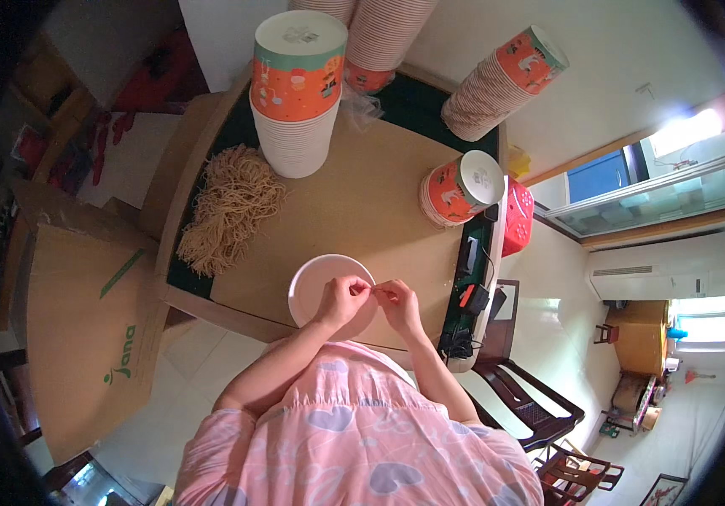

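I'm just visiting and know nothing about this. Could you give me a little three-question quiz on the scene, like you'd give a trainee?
1. Which lies nearest the left hand and right hand?
A) white bowl
B) wooden chair
C) air conditioner

2. True or false: the tan string bundle lies to the person's left of the white bowl.

3. In the tall stack beside the tan string bundle, are the paper tubs upright or upside down?

Key: 1. A; 2. True; 3. Upside down.
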Tool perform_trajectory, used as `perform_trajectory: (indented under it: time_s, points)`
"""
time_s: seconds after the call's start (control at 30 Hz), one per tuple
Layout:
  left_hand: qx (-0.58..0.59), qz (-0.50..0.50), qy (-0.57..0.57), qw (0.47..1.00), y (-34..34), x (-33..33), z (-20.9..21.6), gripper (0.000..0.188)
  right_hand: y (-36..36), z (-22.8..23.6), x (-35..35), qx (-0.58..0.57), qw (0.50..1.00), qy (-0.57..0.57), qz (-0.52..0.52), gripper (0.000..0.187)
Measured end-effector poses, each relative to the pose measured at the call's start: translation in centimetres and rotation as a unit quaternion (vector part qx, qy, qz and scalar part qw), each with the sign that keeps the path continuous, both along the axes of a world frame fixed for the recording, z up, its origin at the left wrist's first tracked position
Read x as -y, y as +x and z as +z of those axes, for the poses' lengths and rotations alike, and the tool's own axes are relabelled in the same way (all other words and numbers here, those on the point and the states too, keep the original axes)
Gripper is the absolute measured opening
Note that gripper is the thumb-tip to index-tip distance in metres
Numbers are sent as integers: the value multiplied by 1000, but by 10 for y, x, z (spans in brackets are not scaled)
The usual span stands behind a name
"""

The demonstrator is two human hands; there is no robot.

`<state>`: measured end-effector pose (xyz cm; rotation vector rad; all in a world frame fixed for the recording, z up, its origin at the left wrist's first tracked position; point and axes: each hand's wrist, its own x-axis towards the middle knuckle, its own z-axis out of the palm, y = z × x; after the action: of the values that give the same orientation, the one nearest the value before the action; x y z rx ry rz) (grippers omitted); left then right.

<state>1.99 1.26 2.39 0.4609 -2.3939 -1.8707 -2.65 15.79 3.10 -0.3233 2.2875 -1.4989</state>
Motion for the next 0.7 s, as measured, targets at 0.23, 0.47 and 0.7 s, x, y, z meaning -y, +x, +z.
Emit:
perform_trajectory:
  time_s: [0.23, 0.47, 0.7]
  points:
    - [2, 10, 15, 1000, 0, -1, -1, 11, 1, 0, 1, -16, 1000, 16, -14, 9]
    - [22, 14, 15, 1000, -2, -2, -6, 10, 3, 5, 2, -50, 997, 48, -14, 8]
    - [17, 27, 56, 998, 7, 8, -24, 7, 7, 22, 10, -90, 992, 87, 29, 12]
